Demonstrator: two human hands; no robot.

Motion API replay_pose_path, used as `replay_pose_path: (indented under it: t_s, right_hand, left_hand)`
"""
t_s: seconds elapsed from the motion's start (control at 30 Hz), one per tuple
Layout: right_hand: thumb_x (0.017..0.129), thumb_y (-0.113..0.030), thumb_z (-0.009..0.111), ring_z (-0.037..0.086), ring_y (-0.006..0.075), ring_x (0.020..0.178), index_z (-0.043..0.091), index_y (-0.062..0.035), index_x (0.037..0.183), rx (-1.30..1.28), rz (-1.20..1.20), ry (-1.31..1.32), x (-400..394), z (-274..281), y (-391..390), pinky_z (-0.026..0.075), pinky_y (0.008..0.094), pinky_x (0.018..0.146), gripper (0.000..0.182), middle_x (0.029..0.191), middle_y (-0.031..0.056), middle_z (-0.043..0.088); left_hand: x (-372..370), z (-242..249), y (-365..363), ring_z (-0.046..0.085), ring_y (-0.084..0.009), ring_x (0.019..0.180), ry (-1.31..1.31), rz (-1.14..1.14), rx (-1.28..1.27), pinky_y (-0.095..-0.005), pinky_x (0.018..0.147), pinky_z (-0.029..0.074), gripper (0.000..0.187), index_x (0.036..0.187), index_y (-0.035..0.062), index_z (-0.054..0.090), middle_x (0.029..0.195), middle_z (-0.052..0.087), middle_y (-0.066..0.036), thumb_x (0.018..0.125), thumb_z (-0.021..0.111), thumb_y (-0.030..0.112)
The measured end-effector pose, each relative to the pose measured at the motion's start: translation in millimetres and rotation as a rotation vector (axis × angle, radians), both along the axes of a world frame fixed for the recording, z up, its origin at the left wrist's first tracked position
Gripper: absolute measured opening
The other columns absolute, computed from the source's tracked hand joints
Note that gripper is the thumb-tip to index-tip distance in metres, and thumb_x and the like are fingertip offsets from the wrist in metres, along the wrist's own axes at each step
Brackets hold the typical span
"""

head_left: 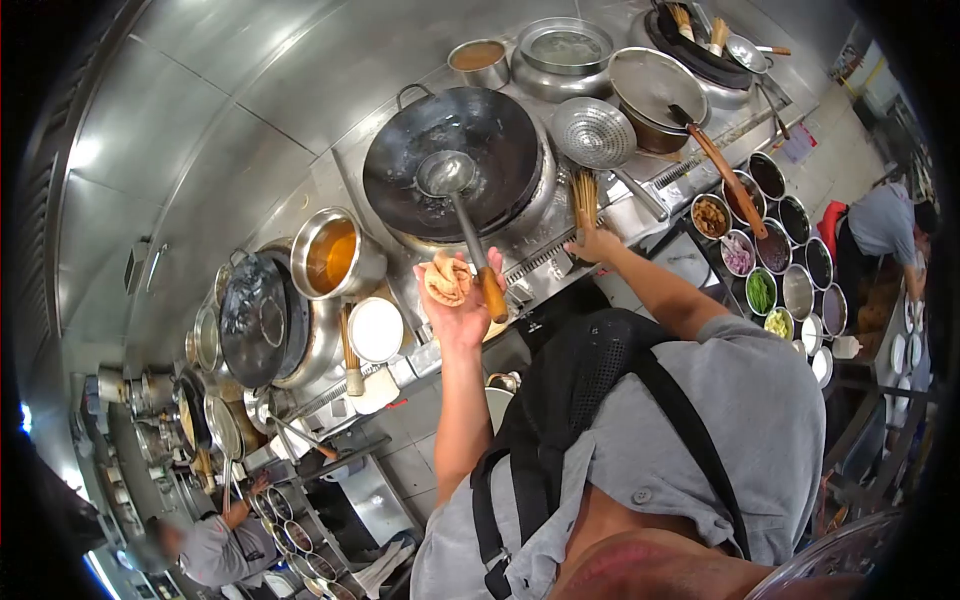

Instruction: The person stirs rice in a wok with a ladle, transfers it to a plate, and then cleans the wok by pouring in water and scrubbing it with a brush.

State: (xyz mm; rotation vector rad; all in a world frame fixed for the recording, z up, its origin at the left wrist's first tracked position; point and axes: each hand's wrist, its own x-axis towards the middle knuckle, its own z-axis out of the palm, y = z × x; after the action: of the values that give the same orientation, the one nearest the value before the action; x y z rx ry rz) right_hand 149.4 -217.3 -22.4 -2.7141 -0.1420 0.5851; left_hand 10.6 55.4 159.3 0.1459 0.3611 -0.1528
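Observation:
My left hand is turned palm up, with a crumpled pinkish-beige cloth held in it. Beside its thumb runs the wooden handle of a ladle, whose metal bowl rests inside a large black wok. The wok sits on the steel stove and has a wet sheen. My right hand is closed round the lower end of a bamboo wok brush, bristles pointing away from me. Just beyond the brush, a perforated strainer lies on the stove.
A pot of amber liquid and a second wok stand left. Pots with a mesh strainer fill the back right. At right are several ingredient tubs under a wooden-handled spatula. Other people work at both sides.

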Motion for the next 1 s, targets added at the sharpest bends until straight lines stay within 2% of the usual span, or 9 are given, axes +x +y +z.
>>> replay_pose_path:
  t_s: [0.13, 0.2, 0.27, 0.4, 0.53, 0.67, 0.77, 0.87, 1.0]
  right_hand:
    - [0.083, -0.034, 0.062, 0.058, 0.0442, 0.109, 0.008, -0.0143, 0.152, 0.26, -0.305, 0.073, -18.2, -28.6, -6.9, 0.047, 0.0492, 0.092, 0.089, 0.13, 0.0292, 0.049]
    - [0.086, -0.027, 0.059, 0.06, 0.0391, 0.101, 0.011, -0.0183, 0.152, 0.995, -0.305, -0.051, -26.3, -56.9, -33.5, 0.051, 0.0471, 0.085, 0.082, 0.126, 0.0271, 0.05]
    - [0.087, -0.021, 0.056, 0.06, 0.0303, 0.093, 0.015, -0.0195, 0.152, 1.23, -0.528, 0.426, -65.8, 46.4, -49.9, 0.055, 0.0406, 0.074, 0.076, 0.122, 0.024, 0.05]
    - [0.09, -0.017, 0.051, 0.061, 0.0242, 0.081, 0.016, -0.0142, 0.152, 1.758, -0.353, 0.46, -44.9, 181.1, -54.1, 0.053, 0.0334, 0.058, 0.071, 0.114, 0.0209, 0.055]
    - [0.088, -0.02, 0.062, 0.06, 0.017, 0.08, 0.022, -0.0103, 0.151, 1.268, 0.078, 0.301, 28.7, 256.3, -16.7, 0.051, 0.0291, 0.067, 0.075, 0.117, 0.0179, 0.056]
    - [0.086, -0.021, 0.066, 0.063, 0.0159, 0.072, 0.031, -0.011, 0.148, 0.923, 0.718, -0.517, 83.2, 173.4, 58.1, 0.051, 0.0278, 0.065, 0.072, 0.102, 0.0142, 0.065]
    - [0.083, -0.029, 0.067, 0.067, 0.0335, 0.096, 0.033, -0.0169, 0.147, 0.388, 0.371, 0.294, 101.0, 187.5, 80.7, 0.05, 0.0403, 0.086, 0.074, 0.106, 0.0179, 0.069]
    - [0.081, -0.037, 0.066, 0.064, 0.0387, 0.098, 0.037, -0.0189, 0.145, 0.303, 0.588, -0.289, 156.0, 158.9, 93.6, 0.05, 0.0432, 0.088, 0.072, 0.106, 0.0227, 0.066]
    - [0.081, -0.031, 0.065, 0.065, 0.0389, 0.095, 0.042, -0.0206, 0.142, -0.015, 0.978, -0.309, 170.4, 167.6, 127.7, 0.052, 0.048, 0.081, 0.066, 0.096, 0.0216, 0.067]
  left_hand:
    - [3.1, -7.4, 7.9, 0.053, -0.0379, 0.116, -0.071, 0.063, 0.051, -0.0382, 0.072, 0.055, 0.066, 0.103, 0.0046, 0.062, 0.137, 0.041, -0.032, 0.086, 0.049, 0.067]
    - [3.4, -7.9, 17.3, 0.053, -0.0373, 0.116, -0.077, 0.068, 0.085, -0.0359, 0.068, 0.055, 0.067, 0.101, 0.0046, 0.063, 0.137, 0.041, -0.031, 0.085, 0.049, 0.068]
    - [7.3, -11.2, 25.7, 0.056, -0.033, 0.104, -0.074, 0.051, 0.038, -0.0321, 0.063, 0.053, 0.068, 0.099, 0.0034, 0.062, 0.134, 0.045, -0.029, 0.085, 0.048, 0.069]
    - [5.7, -12.5, 19.5, 0.054, -0.0178, 0.063, 0.014, 0.052, -0.024, -0.0222, 0.048, 0.045, 0.069, 0.091, 0.0, 0.062, 0.114, 0.057, -0.022, 0.086, 0.048, 0.068]
    - [21.1, -3.3, 4.3, 0.049, -0.0161, 0.059, -0.041, 0.097, -0.153, -0.0217, 0.046, 0.043, 0.062, 0.087, 0.001, 0.061, 0.092, 0.057, -0.017, 0.086, 0.052, 0.063]
    - [32.3, 7.5, -6.3, 0.048, -0.0156, 0.057, -0.048, 0.155, -0.191, -0.0218, 0.045, 0.042, 0.059, 0.09, 0.003, 0.06, 0.087, 0.055, -0.015, 0.086, 0.052, 0.062]
    - [31.2, 6.3, -14.2, 0.047, -0.0127, 0.056, -0.052, 0.186, -0.173, -0.0202, 0.045, 0.044, 0.054, 0.091, 0.0037, 0.059, 0.089, 0.051, -0.015, 0.085, 0.057, 0.057]
    - [19.7, 7.8, -25.8, 0.047, -0.0129, 0.056, -0.115, 0.243, -0.26, -0.0203, 0.045, 0.044, 0.052, 0.09, 0.0034, 0.059, 0.089, 0.05, -0.016, 0.086, 0.056, 0.055]
    - [14.1, 10.6, -36.6, 0.048, -0.0128, 0.055, -0.103, 0.313, -0.383, -0.0206, 0.044, 0.043, 0.056, 0.088, 0.0026, 0.06, 0.084, 0.051, -0.015, 0.086, 0.055, 0.058]
